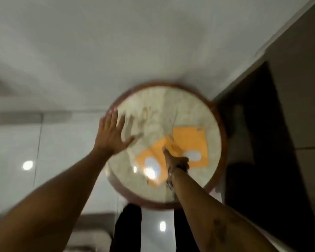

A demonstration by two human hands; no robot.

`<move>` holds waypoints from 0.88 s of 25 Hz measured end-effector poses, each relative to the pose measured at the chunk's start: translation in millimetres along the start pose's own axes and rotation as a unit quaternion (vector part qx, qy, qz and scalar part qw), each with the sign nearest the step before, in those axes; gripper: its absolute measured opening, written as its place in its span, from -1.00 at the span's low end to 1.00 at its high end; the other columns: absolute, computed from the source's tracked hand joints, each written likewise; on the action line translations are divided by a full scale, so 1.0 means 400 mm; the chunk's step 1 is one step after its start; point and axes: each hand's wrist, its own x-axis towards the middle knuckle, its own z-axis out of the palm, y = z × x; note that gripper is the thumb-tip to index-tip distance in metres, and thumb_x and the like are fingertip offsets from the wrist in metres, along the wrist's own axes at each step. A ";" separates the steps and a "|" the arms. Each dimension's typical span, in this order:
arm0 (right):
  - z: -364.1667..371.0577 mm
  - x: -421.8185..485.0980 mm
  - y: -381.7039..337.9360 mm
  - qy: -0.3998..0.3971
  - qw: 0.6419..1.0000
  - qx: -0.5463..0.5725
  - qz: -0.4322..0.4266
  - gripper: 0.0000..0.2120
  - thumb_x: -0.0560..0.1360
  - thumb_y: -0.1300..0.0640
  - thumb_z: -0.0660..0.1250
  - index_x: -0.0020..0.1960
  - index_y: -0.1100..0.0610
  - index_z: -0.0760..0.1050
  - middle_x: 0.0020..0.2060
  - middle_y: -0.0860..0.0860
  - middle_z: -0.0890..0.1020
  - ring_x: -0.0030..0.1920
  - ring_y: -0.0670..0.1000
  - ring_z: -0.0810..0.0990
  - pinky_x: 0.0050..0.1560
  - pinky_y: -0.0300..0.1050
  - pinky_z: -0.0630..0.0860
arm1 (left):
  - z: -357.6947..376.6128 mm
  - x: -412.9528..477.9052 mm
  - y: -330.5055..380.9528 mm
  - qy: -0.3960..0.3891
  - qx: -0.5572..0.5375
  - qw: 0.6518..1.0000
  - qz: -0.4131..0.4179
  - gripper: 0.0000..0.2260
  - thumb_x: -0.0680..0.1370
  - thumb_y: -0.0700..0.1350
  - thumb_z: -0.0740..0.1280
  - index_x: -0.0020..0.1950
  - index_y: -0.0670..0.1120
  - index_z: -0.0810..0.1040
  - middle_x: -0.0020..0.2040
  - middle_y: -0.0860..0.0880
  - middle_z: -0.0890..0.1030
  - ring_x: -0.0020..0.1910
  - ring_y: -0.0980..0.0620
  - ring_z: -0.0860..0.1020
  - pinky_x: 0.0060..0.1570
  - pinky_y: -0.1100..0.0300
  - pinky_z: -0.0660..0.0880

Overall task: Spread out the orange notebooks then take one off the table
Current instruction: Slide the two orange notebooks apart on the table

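Observation:
Two orange notebooks lie on a round marble table (pixel 153 110) with a dark wooden rim. The right notebook (pixel 191 140) lies flat, a white oval label near its front edge. The left notebook (pixel 151 160) overlaps its corner and is tilted, also with a white label. My right hand (pixel 175 159) rests on the overlap, one finger stretched out and pressing on the left notebook, the others curled. My left hand (pixel 111 133) hovers over the table's left edge, flat, fingers spread, holding nothing. The frame is blurred.
The table stands on a glossy pale tiled floor (pixel 62 151) with lamp reflections. A dark doorway or cabinet (pixel 253 124) lies close on the right. My dark trouser legs (pixel 127 228) show beneath the table's front rim.

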 end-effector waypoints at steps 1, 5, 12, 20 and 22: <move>0.055 0.035 0.023 0.005 0.998 0.026 0.048 0.22 0.24 -0.51 0.34 0.57 0.23 -0.02 0.52 0.23 0.23 0.47 0.30 0.31 0.38 0.23 0.34 | 0.074 0.027 -0.007 -0.034 0.004 0.999 -0.012 0.00 0.49 0.57 -0.20 0.73 -0.08 0.03 0.71 -0.26 -0.02 0.70 -0.27 0.00 0.61 -0.26 -0.09; 0.191 0.124 0.086 0.076 0.987 0.074 0.117 0.30 0.13 -0.48 0.45 0.56 0.22 -0.01 0.52 0.24 0.21 0.50 0.31 0.25 0.40 0.29 0.29 | 0.266 0.125 0.012 -0.030 -0.014 0.999 -0.017 -0.01 0.51 0.58 -0.08 0.74 -0.04 -0.12 0.72 -0.23 -0.14 0.70 -0.27 -0.13 0.62 -0.29 -0.15; 0.225 0.147 0.114 0.132 0.955 0.264 -0.002 -0.27 0.27 0.02 0.63 0.31 0.21 0.38 0.17 0.15 0.56 0.10 0.22 0.61 -0.07 -0.07 0.64 | 0.388 0.123 0.005 0.076 -0.037 0.996 -0.033 0.00 0.48 0.62 0.05 0.72 -0.01 0.11 0.72 -0.21 0.08 0.68 -0.33 0.05 0.55 -0.40 -0.06; 0.024 0.195 -0.205 0.095 0.907 0.163 -0.377 -0.60 0.51 0.36 0.35 0.34 0.31 0.44 0.16 0.15 0.64 0.13 0.06 0.61 0.04 -0.32 0.54 | 0.401 0.123 0.002 0.092 -0.027 0.995 -0.036 -0.03 0.50 0.60 0.04 0.72 -0.02 0.09 0.73 -0.17 0.01 0.70 -0.27 -0.03 0.59 -0.34 -0.12; 0.051 0.262 -0.328 0.052 0.906 0.128 -0.400 -0.55 0.52 0.38 0.34 0.40 0.32 0.40 0.29 0.26 0.57 0.25 0.16 0.59 0.08 -0.30 0.56 | 0.405 0.121 0.000 0.093 -0.022 0.995 -0.038 -0.03 0.50 0.60 0.05 0.72 -0.01 0.09 0.73 -0.17 0.02 0.70 -0.27 -0.03 0.59 -0.33 -0.12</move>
